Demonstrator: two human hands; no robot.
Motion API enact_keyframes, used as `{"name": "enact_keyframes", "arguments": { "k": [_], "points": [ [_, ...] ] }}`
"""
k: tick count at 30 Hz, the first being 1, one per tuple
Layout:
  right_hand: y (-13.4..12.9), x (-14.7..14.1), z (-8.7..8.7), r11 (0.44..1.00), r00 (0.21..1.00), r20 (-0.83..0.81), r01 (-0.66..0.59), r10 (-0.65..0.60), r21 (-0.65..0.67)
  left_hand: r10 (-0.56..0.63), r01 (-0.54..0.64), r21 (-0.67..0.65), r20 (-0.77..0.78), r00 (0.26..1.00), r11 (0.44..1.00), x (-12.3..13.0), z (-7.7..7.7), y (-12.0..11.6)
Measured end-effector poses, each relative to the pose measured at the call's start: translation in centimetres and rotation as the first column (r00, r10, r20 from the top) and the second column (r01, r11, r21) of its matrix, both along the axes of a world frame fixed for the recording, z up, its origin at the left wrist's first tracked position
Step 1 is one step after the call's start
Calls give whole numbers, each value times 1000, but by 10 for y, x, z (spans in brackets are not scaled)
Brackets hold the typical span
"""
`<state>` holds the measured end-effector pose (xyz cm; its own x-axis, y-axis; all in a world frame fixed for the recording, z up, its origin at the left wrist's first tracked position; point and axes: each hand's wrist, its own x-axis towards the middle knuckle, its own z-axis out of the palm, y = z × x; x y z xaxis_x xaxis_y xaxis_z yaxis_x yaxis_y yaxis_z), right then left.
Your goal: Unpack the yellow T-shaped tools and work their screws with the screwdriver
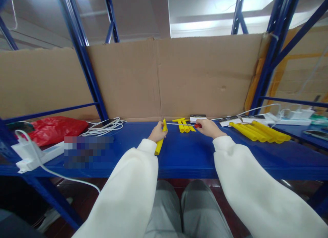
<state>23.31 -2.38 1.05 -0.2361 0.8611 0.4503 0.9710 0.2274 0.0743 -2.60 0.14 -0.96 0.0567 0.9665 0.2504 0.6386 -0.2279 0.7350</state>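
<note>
My left hand [158, 132] is closed around a yellow tube-like piece [159, 147], which stands tilted over the blue table. In my right hand [209, 128] is a screwdriver [198, 126], gripped by its red handle. Its long thin shaft runs left, with the tip at or close to the upper part of the yellow piece; contact I cannot tell. Between and behind my hands lie a few yellow T-shaped pieces [181, 127]. A small black-and-white box [197, 117] sits just behind my right hand.
Several yellow tubes [258, 132] lie side by side at the right, near white-and-black boxes [229, 121]. To the left are a coiled white cable [105, 128], a red plastic bag [57, 128] and a white power strip [52, 152]. Cardboard [205, 77] walls the back between blue posts [88, 67].
</note>
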Motion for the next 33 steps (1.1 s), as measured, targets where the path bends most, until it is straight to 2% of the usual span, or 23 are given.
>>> {"name": "enact_keyframes", "arguments": {
  "k": [18,33],
  "points": [
    [5,2,-4,997,989,-130,-78,76,-10,-16,18,-16,70,997,1000,1,-4,5],
    [2,1,-3,999,993,-110,-49,49,5,-68,69,-10,101,993,998,-2,-9,11]
  ]
}}
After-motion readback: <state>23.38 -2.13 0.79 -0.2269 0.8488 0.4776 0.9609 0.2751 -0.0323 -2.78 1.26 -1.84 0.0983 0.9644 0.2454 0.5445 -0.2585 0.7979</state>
